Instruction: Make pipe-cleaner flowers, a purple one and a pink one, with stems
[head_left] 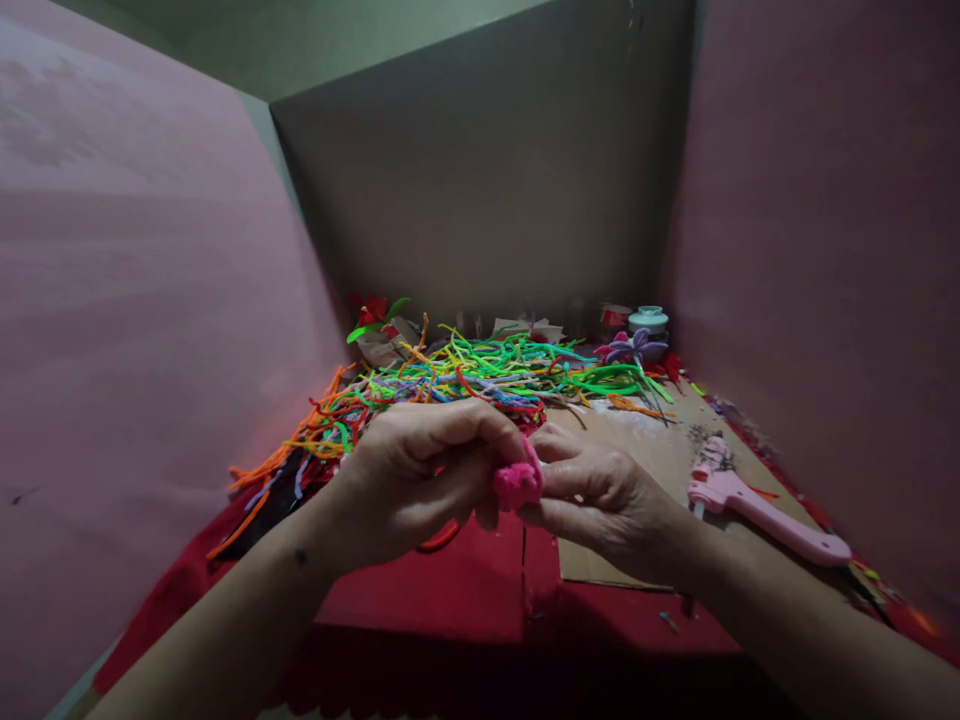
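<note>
A bright pink coil of fuzzy pipe cleaner (517, 485) is held up between my two hands, over the front part of the table. My left hand (427, 475) pinches it from the left, with the fingers curled. From the right, my right hand (585, 485) grips its edge between thumb and fingertips. My fingers cover part of the coil. Just under my left hand shows an orange-red loop (439, 540), mostly hidden, its kind unclear. Behind both hands lies a heap of loose pipe cleaners (480, 370) in many colours.
A pink glue gun (765, 510) lies at the right on a sheet of cardboard (622, 560). Farther back are a purple pipe-cleaner flower (636, 346) and a light blue jar (648, 320). Pink panels (150, 300) rise at both sides, and red cloth (420, 600) covers the table.
</note>
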